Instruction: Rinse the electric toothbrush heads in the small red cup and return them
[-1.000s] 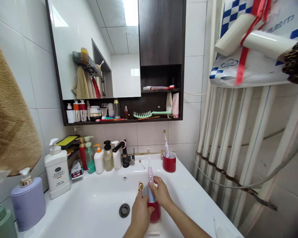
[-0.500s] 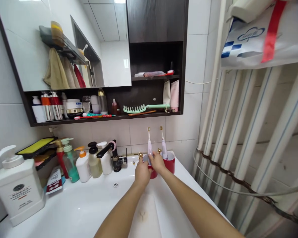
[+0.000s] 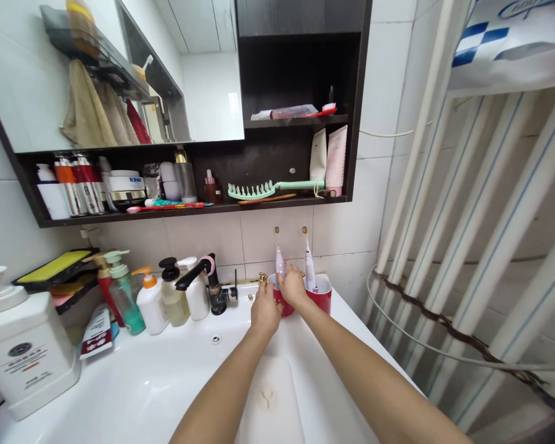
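Note:
My left hand (image 3: pixel 265 306) is closed around the left side of a red cup (image 3: pixel 287 308) at the back of the washbasin (image 3: pixel 189 370). A pale lilac electric toothbrush (image 3: pixel 280 260) stands upright in that cup, its head pointing up. My right hand (image 3: pixel 293 287) comes over the cup's rim with its fingers closed at the toothbrush handle; part of the grip is hidden behind the hand. Just to the right, a second red cup (image 3: pixel 324 300) with a white inside holds another lilac electric toothbrush (image 3: pixel 310 271), leaning slightly.
Left of the cups stands a black faucet (image 3: pixel 216 290), then several pump bottles (image 3: pixel 152 305) along the basin's back edge. A dark mirror cabinet (image 3: pixel 300 80) hangs above, with a green hairbrush (image 3: pixel 254 190) on its lower shelf. White pipes (image 3: pixel 448 246) line the right wall.
The view has shifted a little, so the cabinet sits higher and the pipes farther right. Both hands stay at the left cup, and its toothbrush remains upright there.

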Demonstrator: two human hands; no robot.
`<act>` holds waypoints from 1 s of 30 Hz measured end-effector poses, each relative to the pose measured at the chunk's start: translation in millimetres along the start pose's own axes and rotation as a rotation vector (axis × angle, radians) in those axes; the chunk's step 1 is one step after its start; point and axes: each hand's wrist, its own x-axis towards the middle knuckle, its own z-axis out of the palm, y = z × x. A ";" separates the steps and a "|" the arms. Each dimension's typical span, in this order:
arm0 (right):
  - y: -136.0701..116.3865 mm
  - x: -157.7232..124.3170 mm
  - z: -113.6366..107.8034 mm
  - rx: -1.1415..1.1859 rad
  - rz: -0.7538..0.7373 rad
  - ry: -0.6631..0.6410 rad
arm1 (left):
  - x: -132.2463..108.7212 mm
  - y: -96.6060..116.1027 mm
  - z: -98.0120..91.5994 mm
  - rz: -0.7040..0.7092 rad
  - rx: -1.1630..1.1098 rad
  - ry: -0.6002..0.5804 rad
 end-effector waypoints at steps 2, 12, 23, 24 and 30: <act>-6.5 -15.8 -8.5 0.022 -0.038 0.038 | -13.6 -2.9 -7.8 0.005 -0.092 0.038; -91.4 -105.5 -81.4 0.916 -0.007 -0.154 | -80.9 70.6 -96.4 0.028 -0.697 0.084; -135.8 -140.0 -137.4 1.135 -0.051 -0.194 | -137.5 105.3 -138.1 0.078 -1.383 -0.107; -133.4 -141.0 -133.4 1.171 0.005 -0.210 | -136.2 101.7 -135.8 0.004 -1.387 -0.126; -118.3 -148.3 -112.5 1.046 0.074 -0.171 | -134.4 88.7 -126.9 -0.249 -1.290 -0.274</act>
